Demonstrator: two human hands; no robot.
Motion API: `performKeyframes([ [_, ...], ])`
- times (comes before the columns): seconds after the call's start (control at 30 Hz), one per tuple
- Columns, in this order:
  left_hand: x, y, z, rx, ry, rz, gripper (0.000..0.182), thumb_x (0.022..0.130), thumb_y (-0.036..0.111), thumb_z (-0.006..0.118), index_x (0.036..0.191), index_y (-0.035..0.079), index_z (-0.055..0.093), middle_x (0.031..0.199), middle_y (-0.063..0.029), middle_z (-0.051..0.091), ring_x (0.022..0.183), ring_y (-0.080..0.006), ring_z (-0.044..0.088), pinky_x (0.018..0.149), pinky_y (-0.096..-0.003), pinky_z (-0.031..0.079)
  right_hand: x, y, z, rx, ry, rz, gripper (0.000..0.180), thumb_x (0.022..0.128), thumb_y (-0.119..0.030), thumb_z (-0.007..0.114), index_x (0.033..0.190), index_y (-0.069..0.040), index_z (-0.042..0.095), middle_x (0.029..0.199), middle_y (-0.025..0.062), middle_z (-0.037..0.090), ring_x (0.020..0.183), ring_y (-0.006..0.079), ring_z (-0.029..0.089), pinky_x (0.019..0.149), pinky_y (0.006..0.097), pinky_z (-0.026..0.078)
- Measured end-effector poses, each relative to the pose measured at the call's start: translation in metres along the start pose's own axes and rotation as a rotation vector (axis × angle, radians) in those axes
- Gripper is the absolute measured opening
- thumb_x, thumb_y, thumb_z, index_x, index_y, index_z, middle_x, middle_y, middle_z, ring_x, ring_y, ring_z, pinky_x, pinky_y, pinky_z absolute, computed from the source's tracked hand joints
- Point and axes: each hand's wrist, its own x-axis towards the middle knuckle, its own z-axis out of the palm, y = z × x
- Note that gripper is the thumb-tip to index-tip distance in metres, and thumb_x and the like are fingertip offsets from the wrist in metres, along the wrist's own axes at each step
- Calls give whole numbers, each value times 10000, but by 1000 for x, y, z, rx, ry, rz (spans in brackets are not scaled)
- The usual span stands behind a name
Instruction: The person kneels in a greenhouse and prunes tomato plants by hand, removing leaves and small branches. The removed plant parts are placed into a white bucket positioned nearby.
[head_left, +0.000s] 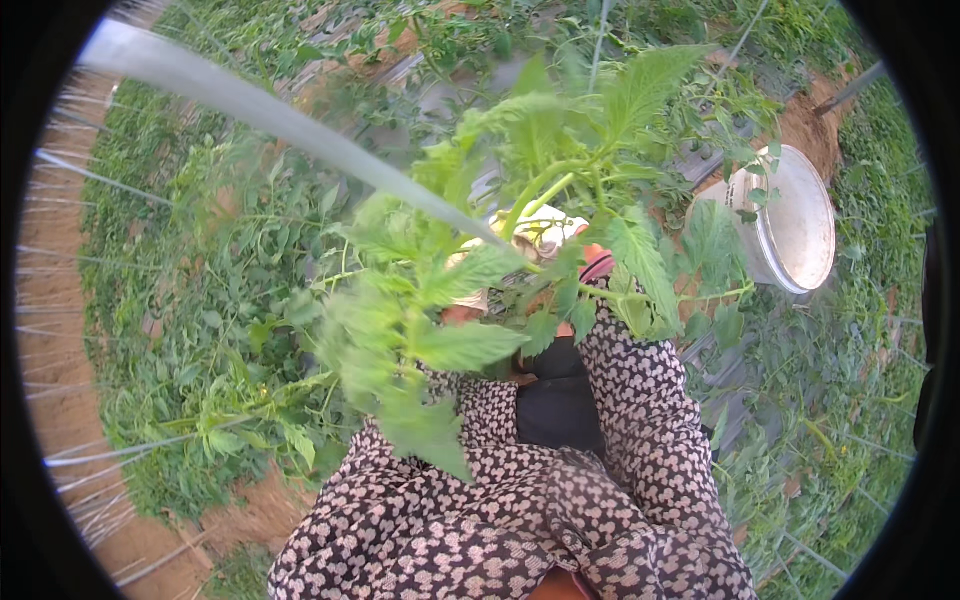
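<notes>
A tomato plant (547, 165) with bright green leaves rises close in front of me, and its foliage partly covers both hands. My right hand (551, 229), in a pale glove, is at the stems in the middle of the view; its fingers are mostly hidden. My left hand (469, 296), also in a pale glove, sits lower and to the left behind leaves. Whether either hand grips a stem is not clear. A pale taut string (300, 135) runs from the upper left down to the plant beside my hands.
A white plastic bucket (750, 199) lies tilted at the right, its mouth facing right. Rows of tomato plants (217, 300) surround me, with many support strings. Grey plastic mulch (739, 397) covers part of the ground. Bare soil (56, 247) runs along the left.
</notes>
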Motion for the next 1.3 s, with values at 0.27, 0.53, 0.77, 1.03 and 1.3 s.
performKeyframes([
  [0.27, 38, -43, -7, -1110, -102, -285, 107, 952, 124, 531, 1016, 42, 557, 863, -66, 552, 754, -205, 547, 692, -360, 494, -11, 47, 44, 155, 32, -158, 362, 987, -229, 512, 1287, -25, 514, 1148, 99, 636, 962, 203, 632, 827, 326, 531],
  [0.53, 24, 20, 5, -670, -131, -154, 138, 947, 95, 557, 1049, 3, 577, 886, -46, 582, 698, -154, 533, 619, -271, 469, -26, 63, 15, 328, 79, -513, 313, 967, -194, 561, 1207, 6, 576, 1077, 78, 655, 941, 167, 631, 812, 314, 532],
  [0.77, -5, 66, -3, -431, -63, -103, 143, 943, 91, 564, 1057, 6, 579, 896, -46, 588, 706, -151, 541, 623, -268, 473, -126, 9, -29, 304, 428, -335, 303, 958, -194, 566, 1189, 2, 585, 1064, 82, 658, 924, 168, 634, 799, 311, 531],
  [1.03, -9, 60, -7, -397, -32, -101, 150, 938, 87, 571, 1066, 9, 581, 906, -45, 594, 715, -147, 549, 627, -265, 477, -111, 1, -6, 268, 459, -303, 292, 949, -195, 571, 1169, -3, 596, 1049, 86, 662, 904, 170, 636, 784, 308, 529],
  [1.3, -13, 57, -11, -387, -6, -105, 159, 933, 84, 578, 1074, 12, 584, 917, -45, 601, 725, -143, 557, 631, -261, 482, -53, -13, 25, 157, 409, -287, 282, 940, -195, 576, 1149, -8, 607, 1033, 90, 666, 885, 172, 639, 770, 306, 528],
])
